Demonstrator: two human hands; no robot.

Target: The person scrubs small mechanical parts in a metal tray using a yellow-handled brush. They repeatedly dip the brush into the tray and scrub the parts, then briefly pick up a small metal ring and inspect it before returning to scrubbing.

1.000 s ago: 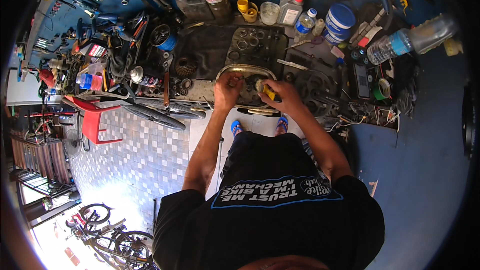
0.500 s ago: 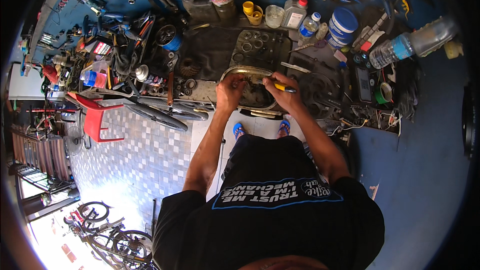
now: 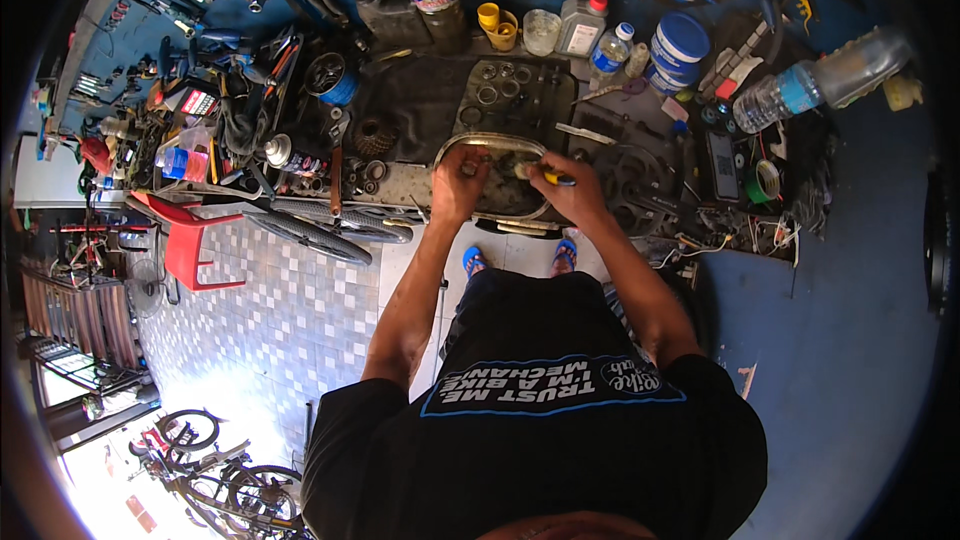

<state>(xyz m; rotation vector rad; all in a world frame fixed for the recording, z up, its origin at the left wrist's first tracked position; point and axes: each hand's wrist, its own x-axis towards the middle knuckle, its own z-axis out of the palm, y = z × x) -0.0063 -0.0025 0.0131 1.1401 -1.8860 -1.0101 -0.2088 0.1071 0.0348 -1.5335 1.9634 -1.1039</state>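
Right fingers [image 3: 550,170] gripping yellow-handled brush [image 3: 561,180]; left fingers [image 3: 471,168] bunched, can't tell on what. Metal tray [image 3: 492,138] under both.

A narrow gap lies between the left hand [image 3: 457,188] and right hand [image 3: 572,192], over the tray [image 3: 495,140], whose raised rim curves beyond them. A cassette [image 3: 376,137] obstructs low passage leftward, a crankset [image 3: 640,180] rightward.

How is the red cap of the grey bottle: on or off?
On. The red cap sits on top of the grey bottle, covering its mouth. How tight, I cannot tell.
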